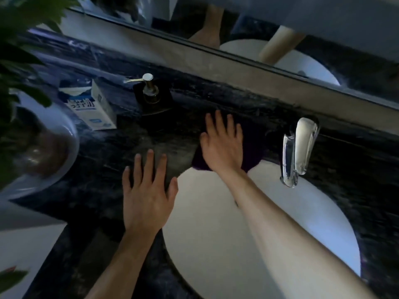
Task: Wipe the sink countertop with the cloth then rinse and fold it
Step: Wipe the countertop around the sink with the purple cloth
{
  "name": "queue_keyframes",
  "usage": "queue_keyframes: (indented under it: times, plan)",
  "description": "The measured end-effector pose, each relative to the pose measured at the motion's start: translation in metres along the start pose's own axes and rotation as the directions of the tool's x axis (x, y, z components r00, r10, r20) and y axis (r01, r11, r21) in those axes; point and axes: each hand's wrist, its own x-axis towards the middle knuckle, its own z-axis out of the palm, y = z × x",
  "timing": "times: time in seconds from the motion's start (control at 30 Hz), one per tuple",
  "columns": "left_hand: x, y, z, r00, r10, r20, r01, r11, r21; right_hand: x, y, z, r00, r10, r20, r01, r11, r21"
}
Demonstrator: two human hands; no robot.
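A dark purple cloth (253, 147) lies on the black marble countertop (103, 160) at the far rim of the white sink basin (216, 223), left of the chrome faucet (299, 149). My right hand (222, 143) presses flat on the cloth with fingers spread, covering most of it. My left hand (146, 190) rests flat and open on the bare countertop at the basin's left rim, holding nothing.
A dark soap dispenser (149, 93) with a chrome pump stands behind the hands. A blue and white box (95, 108) sits left of it. A white bowl (43, 147) and plant leaves (17, 50) fill the left side. A mirror (280, 29) runs along the back.
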Motion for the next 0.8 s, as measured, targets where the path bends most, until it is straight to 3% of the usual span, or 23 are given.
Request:
queue_keyframes:
  times: [0.13, 0.2, 0.23, 0.37, 0.53, 0.7, 0.8]
  plan:
    - [-0.001, 0.002, 0.0, 1.0, 0.001, -0.01, -0.001, 1.0, -0.009, -0.006, -0.032, 0.003, 0.958, -0.284, 0.033, 0.284, 0.959, 0.017]
    - [-0.003, 0.001, 0.0, 1.0, -0.008, -0.006, 0.008, 1.0, 0.003, -0.005, -0.022, 0.004, 0.935, -0.352, 0.053, 0.351, 0.936, 0.028]
    - [-0.003, -0.001, 0.001, 1.0, -0.008, -0.011, 0.008, 1.0, -0.001, -0.004, -0.012, 0.004, 0.943, -0.33, 0.043, 0.329, 0.944, 0.02]
    - [-0.002, -0.003, 0.001, 1.0, -0.01, -0.012, 0.009, 1.0, -0.02, 0.007, 0.049, -0.001, 1.0, 0.011, -0.025, -0.011, 1.0, 0.002]
    - [-0.002, -0.001, 0.0, 1.0, -0.024, 0.004, 0.024, 0.999, -0.038, 0.003, 0.039, 0.002, 0.984, 0.15, -0.097, -0.149, 0.989, 0.016]
    - [-0.003, 0.0, 0.001, 1.0, -0.008, -0.016, 0.007, 0.998, -0.055, -0.028, 0.052, 0.005, 0.991, -0.032, -0.131, 0.03, 0.999, -0.02]
    - [-0.004, 0.0, 0.002, 0.999, -0.015, -0.034, 0.013, 0.997, -0.078, -0.042, 0.076, 0.011, 0.97, -0.094, -0.224, 0.101, 0.995, 0.02]
